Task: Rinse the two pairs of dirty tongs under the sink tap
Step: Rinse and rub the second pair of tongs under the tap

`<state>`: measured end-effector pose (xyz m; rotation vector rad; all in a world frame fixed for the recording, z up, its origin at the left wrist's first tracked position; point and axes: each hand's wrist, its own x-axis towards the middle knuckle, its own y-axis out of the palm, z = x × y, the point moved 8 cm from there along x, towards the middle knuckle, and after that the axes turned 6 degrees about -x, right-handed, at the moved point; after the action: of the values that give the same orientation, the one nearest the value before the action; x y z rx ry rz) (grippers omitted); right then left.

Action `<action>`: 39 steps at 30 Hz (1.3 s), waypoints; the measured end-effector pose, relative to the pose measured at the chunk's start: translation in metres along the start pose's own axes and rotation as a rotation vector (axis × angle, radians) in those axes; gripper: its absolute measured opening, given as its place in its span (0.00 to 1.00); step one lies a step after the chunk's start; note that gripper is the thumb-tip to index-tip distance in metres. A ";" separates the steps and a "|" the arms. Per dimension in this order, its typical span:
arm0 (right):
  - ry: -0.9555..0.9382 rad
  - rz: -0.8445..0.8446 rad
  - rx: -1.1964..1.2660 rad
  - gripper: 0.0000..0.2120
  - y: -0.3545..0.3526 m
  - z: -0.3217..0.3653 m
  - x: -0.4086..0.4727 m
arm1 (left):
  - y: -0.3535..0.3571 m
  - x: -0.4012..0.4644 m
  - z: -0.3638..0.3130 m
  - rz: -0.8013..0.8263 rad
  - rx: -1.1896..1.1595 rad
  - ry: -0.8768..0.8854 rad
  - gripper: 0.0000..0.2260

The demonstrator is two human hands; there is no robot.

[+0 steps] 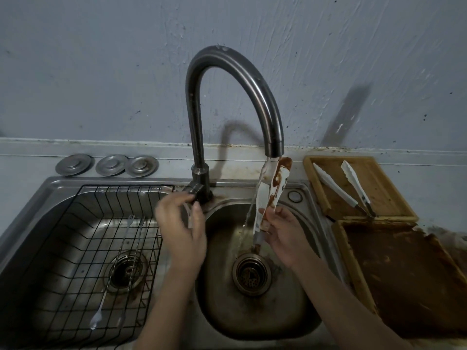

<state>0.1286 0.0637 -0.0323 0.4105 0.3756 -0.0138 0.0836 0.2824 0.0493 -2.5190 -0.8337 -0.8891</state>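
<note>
First rinse under way: right hand (pixel 280 231) grips sauce-smeared tongs (pixel 274 188) under the running tap (pixel 274 145), left hand (pixel 182 223) curls at the tap handle (pixel 193 190), blurred; second tongs (pixel 346 188) wait on the board (pixel 379 198), likely next.

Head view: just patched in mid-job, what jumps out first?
Water runs from the tap over brown-smeared white tongs, which the right hand holds upright above the right basin's drain. The left hand, blurred, is at the tap's lever. A second pair of tongs lies on the wooden board to the right.
</note>
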 end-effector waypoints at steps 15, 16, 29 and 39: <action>-0.003 -0.056 -0.023 0.11 0.018 -0.012 0.008 | 0.081 -0.065 0.034 0.835 -0.385 -0.781 0.24; -0.011 -0.072 0.002 0.11 0.016 -0.009 0.008 | 0.080 -0.066 0.035 0.840 -0.404 -0.809 0.24; 0.066 -0.139 0.179 0.09 0.009 -0.003 0.013 | 0.094 -0.057 0.030 0.671 -0.553 -0.804 0.19; -0.002 -0.116 0.234 0.09 0.007 0.015 0.015 | 0.110 -0.042 0.018 0.781 -0.608 -0.786 0.15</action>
<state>0.1481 0.0647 -0.0219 0.6192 0.3967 -0.1720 0.1344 0.1890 -0.0049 -3.3312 0.3812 0.1766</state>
